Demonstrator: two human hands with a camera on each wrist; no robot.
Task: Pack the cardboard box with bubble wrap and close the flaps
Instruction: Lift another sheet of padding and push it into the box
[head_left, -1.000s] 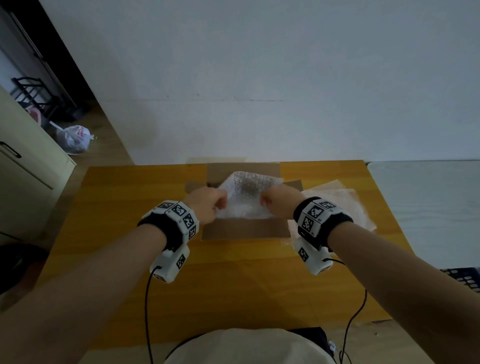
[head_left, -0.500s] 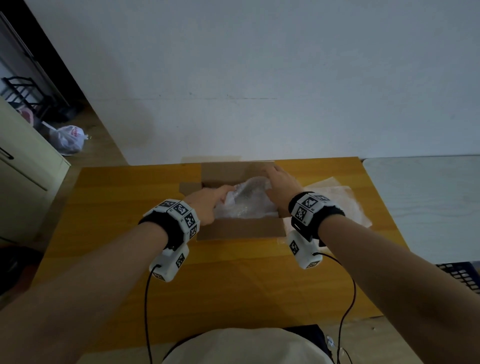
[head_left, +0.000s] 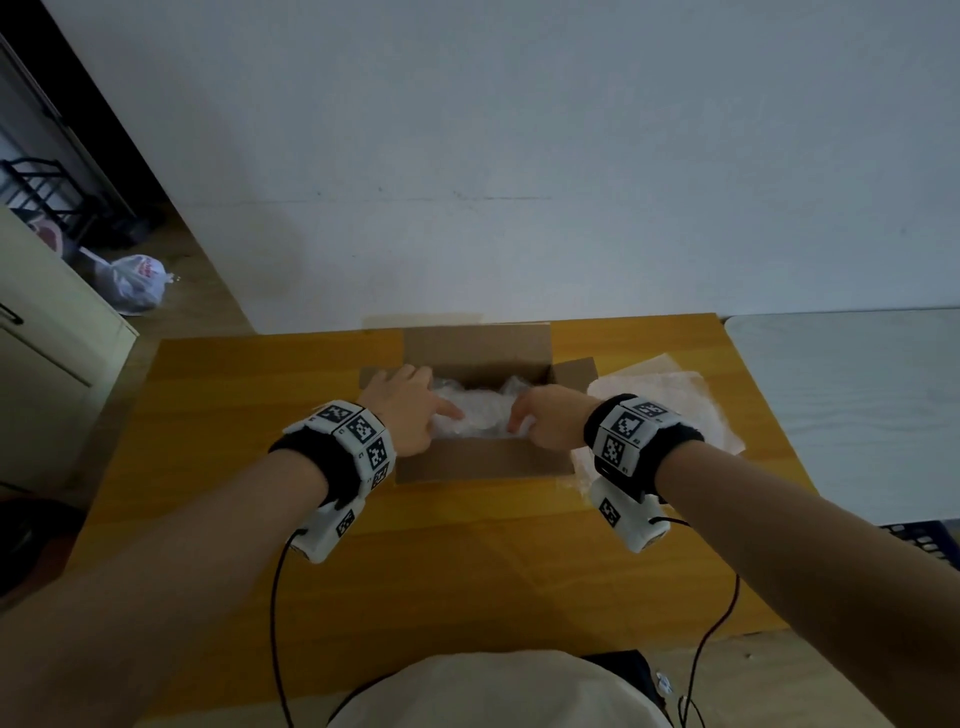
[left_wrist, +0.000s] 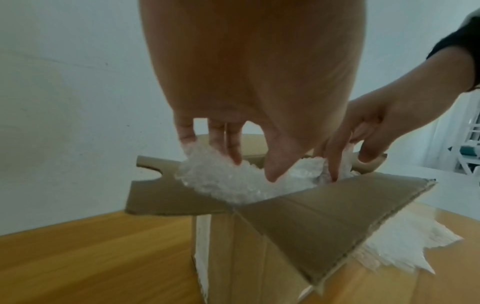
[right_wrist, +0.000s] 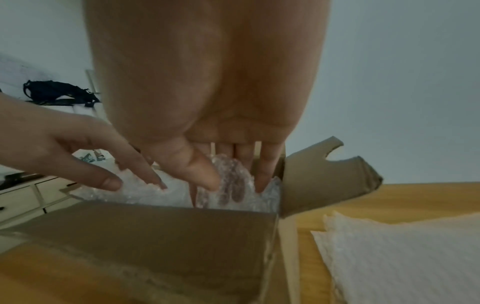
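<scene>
box (head_left: 480, 460) at frame centre, flaps open | wrap (head_left: 475, 415) inside it | left hand (head_left: 408, 410) and right hand (head_left: 545, 423), fingers straight, press wrap down so flaps can close

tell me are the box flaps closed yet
No, open. The box flaps all stick outward, and both hands, left hand and right hand, press bubble wrap down inside.

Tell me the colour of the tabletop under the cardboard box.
Orange-yellow wooden tabletop; clearest in the head view.
</scene>
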